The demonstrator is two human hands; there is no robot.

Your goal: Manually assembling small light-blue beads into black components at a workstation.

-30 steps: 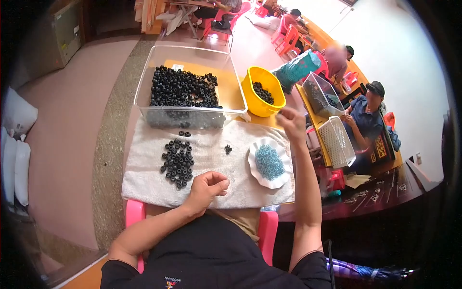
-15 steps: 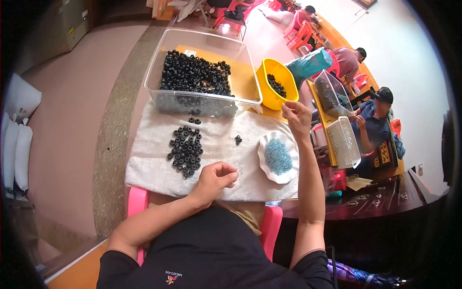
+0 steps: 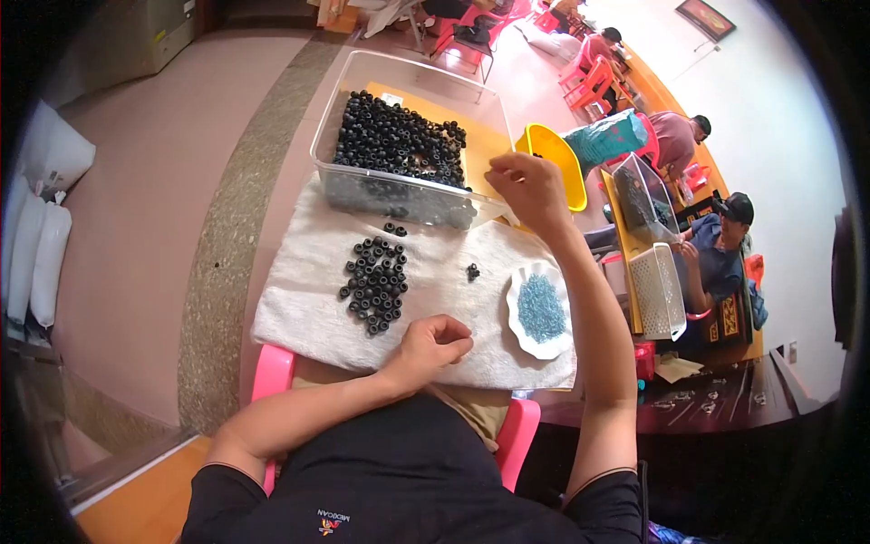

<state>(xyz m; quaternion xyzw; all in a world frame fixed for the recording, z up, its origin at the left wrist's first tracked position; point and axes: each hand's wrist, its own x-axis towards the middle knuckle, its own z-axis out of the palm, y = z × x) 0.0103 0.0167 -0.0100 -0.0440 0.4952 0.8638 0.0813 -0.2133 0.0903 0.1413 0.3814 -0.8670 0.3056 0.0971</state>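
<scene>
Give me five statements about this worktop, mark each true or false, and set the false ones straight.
1. The right hand partly hides the yellow tub in this view. True.
2. The clear bin holds black beads. True.
3. The white dish is filled with black beads. False: it holds small blue beads.
4. The left hand is inside the clear bin. False: it is at the near part of the white towel.
5. On the towel, a small dark clump lies between the loose black pile and the white dish. True.
</scene>
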